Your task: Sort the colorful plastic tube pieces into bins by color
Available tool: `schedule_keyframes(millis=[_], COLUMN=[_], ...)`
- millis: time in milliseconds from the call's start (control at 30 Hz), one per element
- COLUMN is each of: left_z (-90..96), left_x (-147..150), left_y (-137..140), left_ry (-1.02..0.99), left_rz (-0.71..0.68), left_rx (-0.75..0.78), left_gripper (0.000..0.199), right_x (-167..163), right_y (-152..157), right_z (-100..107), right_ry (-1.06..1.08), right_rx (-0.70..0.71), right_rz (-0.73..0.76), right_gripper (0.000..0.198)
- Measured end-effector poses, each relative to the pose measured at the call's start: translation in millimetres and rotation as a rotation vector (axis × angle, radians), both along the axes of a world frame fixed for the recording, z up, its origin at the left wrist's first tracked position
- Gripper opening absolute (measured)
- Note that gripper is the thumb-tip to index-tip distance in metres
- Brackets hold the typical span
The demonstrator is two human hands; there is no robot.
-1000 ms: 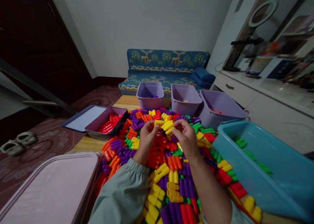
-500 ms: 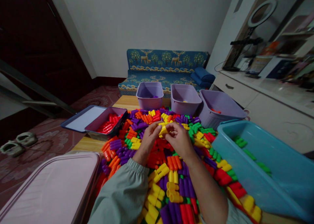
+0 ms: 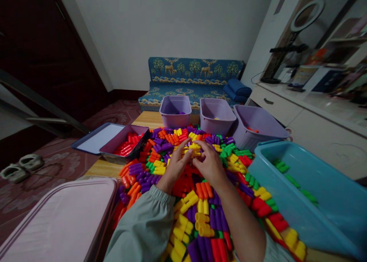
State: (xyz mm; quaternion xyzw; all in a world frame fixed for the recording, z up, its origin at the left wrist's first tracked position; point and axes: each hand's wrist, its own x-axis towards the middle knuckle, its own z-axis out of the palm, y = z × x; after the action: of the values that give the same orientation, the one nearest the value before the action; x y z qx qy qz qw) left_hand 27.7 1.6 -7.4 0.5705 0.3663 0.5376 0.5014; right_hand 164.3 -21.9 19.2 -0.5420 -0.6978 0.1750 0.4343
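Both hands hover close together over a heap of coloured plastic peg-like toy blocks. My left hand has its thumb and fingers apart, holding nothing that I can see. My right hand faces it, fingers likewise spread. Yellow blocks show in the gap between the two hands, seemingly lying on the heap. Just below the hands are red blocks and a row of orange blocks. Yellow tube-shaped blocks lie nearer to me, between my forearms.
Three lilac bins line the table's back, holding few pieces. At right stands a turquoise tub with green blocks inside. An open box of red blocks is at left, near a pink lid. Behind is a patterned sofa.
Half a second ago both hands gripped a yellow block between their fingertips. Now the fingers have spread and let go, and yellow blocks show between them.
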Motion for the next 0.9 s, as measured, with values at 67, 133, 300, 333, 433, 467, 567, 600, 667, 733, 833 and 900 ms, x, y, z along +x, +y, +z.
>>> schedule_keyframes(millis=[67, 133, 300, 333, 433, 467, 567, 600, 667, 733, 833, 900], left_z=[-0.9, -1.4, -2.9, -3.1, -2.9, -2.4, 0.4, 1.6, 3.9, 5.4, 5.7, 4.7], left_x=[-1.1, -1.7, -1.4, -1.3, -1.5, -1.7, -2.0, -1.9, -1.3, -0.6, -0.6, -1.7], left_y=[0.4, 1.1, 4.0, 4.4, 4.4, 4.1, 2.2, 1.5, 0.0, -0.9, -0.7, 0.3], left_ry=[0.028, 0.037, 0.085, 0.089, 0.080, 0.079, 0.094, 0.102, 0.119, 0.140, 0.159, 0.151], left_rz=[0.052, 0.080, 0.063, 0.064, 0.103, 0.115, 0.113, 0.100, 0.069, 0.055, 0.091, 0.142], left_rx=[0.052, 0.073, 0.073, 0.071, 0.067, 0.069, 0.087, 0.096, 0.106, 0.112, 0.131, 0.126], left_gripper=[0.056, 0.052, 0.041, 0.041, 0.043, 0.044, 0.045, 0.045, 0.045, 0.045, 0.042, 0.043], right_x=[-2.9, -6.4, -11.5, -12.0, -13.5, -13.9, -12.9, -11.7, -8.7, -6.6, -7.7, -10.4], right_y=[-2.5, -4.4, -4.1, -3.8, -3.5, -3.6, -3.4, -3.0, -1.9, -1.2, -1.5, -2.3], right_z=[1.8, 1.6, -4.0, -4.9, -5.7, -5.3, -3.4, -3.0, -3.0, -3.9, -6.1, -7.6], right_ry=[-0.041, -0.056, -0.020, 0.005, 0.117, 0.170, 0.364, 0.435, 0.570, 0.664, 0.658, 0.601], right_rx=[0.011, -0.011, -0.062, -0.068, -0.093, -0.113, -0.200, -0.244, -0.359, -0.463, -0.450, -0.396], right_rz=[0.035, 0.042, 0.069, 0.076, 0.094, 0.101, 0.095, 0.086, 0.071, 0.077, 0.114, 0.136], right_gripper=[0.047, 0.046, 0.047, 0.047, 0.041, 0.037, 0.025, 0.024, 0.023, 0.026, 0.035, 0.044])
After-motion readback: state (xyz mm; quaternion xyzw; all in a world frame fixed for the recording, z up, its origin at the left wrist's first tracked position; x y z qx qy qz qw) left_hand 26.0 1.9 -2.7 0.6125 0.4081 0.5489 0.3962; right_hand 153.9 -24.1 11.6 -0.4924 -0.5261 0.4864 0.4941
